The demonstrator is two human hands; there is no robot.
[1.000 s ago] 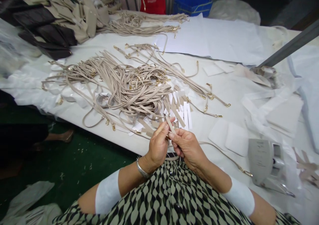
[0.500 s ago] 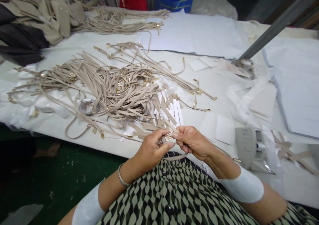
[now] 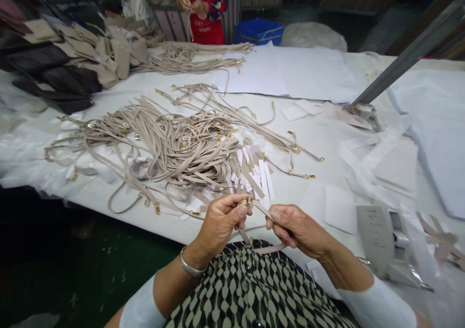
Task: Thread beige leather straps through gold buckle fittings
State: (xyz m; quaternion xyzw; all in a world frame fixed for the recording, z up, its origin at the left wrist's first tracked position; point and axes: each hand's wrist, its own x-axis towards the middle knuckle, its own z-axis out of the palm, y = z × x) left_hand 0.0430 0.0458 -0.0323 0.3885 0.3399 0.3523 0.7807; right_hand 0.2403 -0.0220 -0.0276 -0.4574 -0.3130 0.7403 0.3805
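In my left hand [image 3: 222, 221], thumb and fingers pinch a small gold buckle [image 3: 247, 202] at the front edge of the table. My right hand [image 3: 300, 226] is closed on a thin beige strap [image 3: 263, 210], which runs taut from the buckle to my fingers. A loop of strap hangs below, over my patterned clothing. Just beyond my hands lie loose beige and white strips [image 3: 256, 173]. Behind them is a large tangled heap of beige straps [image 3: 181, 144] with gold fittings.
A grey tape dispenser [image 3: 376, 238] stands at the right. Dark and beige bag pieces [image 3: 65, 71] are piled at the far left. A metal post [image 3: 395, 59] slants upward at the right. A person in a red apron [image 3: 206, 15] stands across the table near a blue crate [image 3: 258, 31].
My right hand has moved right, away from the buckle, drawing the strap out straight. The buckle has turned in my left fingers. The view has tilted up, showing the person opposite.
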